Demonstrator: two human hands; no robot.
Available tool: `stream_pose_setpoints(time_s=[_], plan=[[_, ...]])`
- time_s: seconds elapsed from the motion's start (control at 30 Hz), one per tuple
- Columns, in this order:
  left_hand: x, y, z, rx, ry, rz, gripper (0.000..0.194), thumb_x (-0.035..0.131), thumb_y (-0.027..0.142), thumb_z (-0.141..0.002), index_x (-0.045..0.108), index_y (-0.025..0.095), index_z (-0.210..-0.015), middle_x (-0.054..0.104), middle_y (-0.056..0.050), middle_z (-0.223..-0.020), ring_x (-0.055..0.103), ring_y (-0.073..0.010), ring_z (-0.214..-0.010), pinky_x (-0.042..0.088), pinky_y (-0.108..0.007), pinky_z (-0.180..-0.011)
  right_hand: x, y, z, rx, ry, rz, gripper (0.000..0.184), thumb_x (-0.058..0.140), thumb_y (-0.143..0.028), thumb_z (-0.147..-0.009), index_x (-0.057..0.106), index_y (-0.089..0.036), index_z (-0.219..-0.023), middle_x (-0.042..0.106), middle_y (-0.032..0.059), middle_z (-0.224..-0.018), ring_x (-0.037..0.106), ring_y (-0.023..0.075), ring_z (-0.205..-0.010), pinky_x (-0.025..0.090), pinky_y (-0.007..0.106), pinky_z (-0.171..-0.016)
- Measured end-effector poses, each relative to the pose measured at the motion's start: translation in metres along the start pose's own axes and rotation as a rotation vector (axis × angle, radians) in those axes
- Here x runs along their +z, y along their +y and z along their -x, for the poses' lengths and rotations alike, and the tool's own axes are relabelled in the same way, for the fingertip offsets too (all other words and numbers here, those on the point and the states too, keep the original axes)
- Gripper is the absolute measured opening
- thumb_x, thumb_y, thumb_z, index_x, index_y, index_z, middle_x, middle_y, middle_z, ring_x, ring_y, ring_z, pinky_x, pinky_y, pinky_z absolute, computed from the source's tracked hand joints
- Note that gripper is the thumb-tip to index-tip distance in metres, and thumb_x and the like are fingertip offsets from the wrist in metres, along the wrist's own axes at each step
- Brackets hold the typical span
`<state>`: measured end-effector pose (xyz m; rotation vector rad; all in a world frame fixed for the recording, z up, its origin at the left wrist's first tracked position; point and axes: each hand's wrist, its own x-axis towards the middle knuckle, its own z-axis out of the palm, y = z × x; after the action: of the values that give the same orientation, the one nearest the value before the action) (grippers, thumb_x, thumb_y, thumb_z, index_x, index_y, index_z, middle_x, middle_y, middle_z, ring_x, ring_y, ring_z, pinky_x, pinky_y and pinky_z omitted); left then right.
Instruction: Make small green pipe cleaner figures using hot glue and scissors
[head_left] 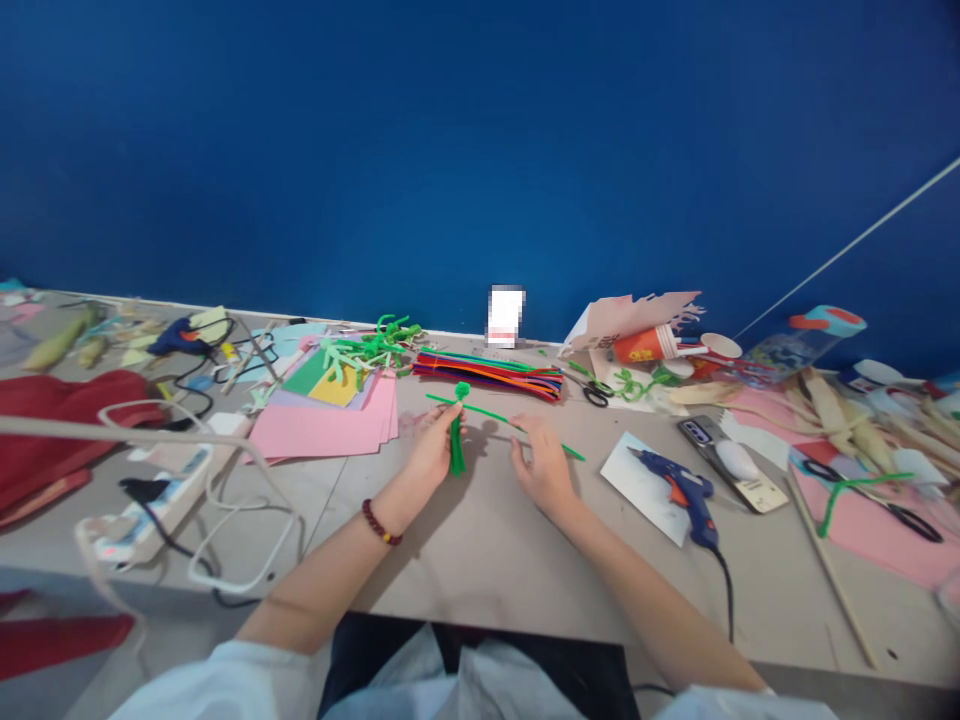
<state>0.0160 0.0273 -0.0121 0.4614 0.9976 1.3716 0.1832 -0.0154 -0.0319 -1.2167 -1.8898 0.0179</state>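
Note:
My left hand [435, 445] is closed around a short bundle of green pipe cleaners [457, 452]. A small curled green knob [463, 390] sticks up above the fingers, and the cut ends hang below. A long, nearly straight green pipe cleaner [487, 411] runs slantwise from behind the left fingertips toward the right, under my right hand [544, 465]. The right fingers are bent onto this strand, whose free end shows beyond the knuckles. Just behind both hands lies a thick bundle of multicoloured pipe cleaners [487, 376].
Coloured paper [322, 430] and loose green pipe cleaners [386, 340] lie left, near a power strip [161, 505] with tangled cables. On the right are a blue glue gun [686, 490], a phone [731, 465], scissors [598, 393] and a wooden stick [832, 575]. A blue wall rises behind.

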Motion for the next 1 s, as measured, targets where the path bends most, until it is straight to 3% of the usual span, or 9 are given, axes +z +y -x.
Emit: stream_pose_setpoints(time_s=[0.13, 0.3, 0.77, 1.0], plan=[[0.001, -0.001, 0.005, 0.009, -0.076, -0.032, 0.022, 0.075, 0.023, -0.058, 0.055, 0.015, -0.063, 0.057, 0.003, -0.06, 0.055, -0.007, -0.057, 0.044, -0.017, -0.051, 0.001, 0.0, -0.001, -0.004, -0.032, 0.04, 0.026, 0.049, -0.022, -0.086, 0.054, -0.02, -0.112, 0.063, 0.0092, -0.11, 0.055, 0.0221, -0.104, 0.042, 0.038, -0.088], [0.001, -0.005, 0.005, 0.007, -0.119, -0.053, 0.025, 0.076, 0.025, -0.057, 0.055, 0.015, -0.065, 0.057, 0.003, -0.061, 0.055, -0.007, -0.054, 0.043, -0.018, -0.05, 0.0, 0.011, 0.0, 0.064, -0.077, 0.0, 0.021, 0.043, -0.025, -0.091, 0.062, -0.021, -0.098, 0.068, 0.0047, -0.086, 0.062, 0.0183, -0.081, 0.045, 0.033, -0.076], [-0.001, -0.011, 0.002, -0.023, -0.106, -0.075, 0.025, 0.078, 0.025, -0.054, 0.058, 0.013, -0.062, 0.058, 0.002, -0.058, 0.053, -0.0061, -0.051, 0.042, -0.017, -0.047, 0.001, 0.02, -0.002, 0.14, -0.04, 0.032, 0.021, 0.043, -0.027, -0.091, 0.062, -0.019, -0.096, 0.067, 0.0059, -0.088, 0.063, 0.0174, -0.08, 0.049, 0.029, -0.071], [-0.001, -0.014, 0.004, -0.046, -0.145, -0.129, 0.028, 0.08, 0.029, -0.053, 0.06, 0.013, -0.064, 0.061, 0.001, -0.06, 0.055, -0.0075, -0.053, 0.043, -0.017, -0.047, 0.002, 0.011, 0.002, 0.075, -0.059, 0.063, 0.019, 0.049, -0.032, -0.088, 0.061, -0.021, -0.098, 0.069, 0.0049, -0.089, 0.065, 0.0177, -0.079, 0.049, 0.027, -0.068]])
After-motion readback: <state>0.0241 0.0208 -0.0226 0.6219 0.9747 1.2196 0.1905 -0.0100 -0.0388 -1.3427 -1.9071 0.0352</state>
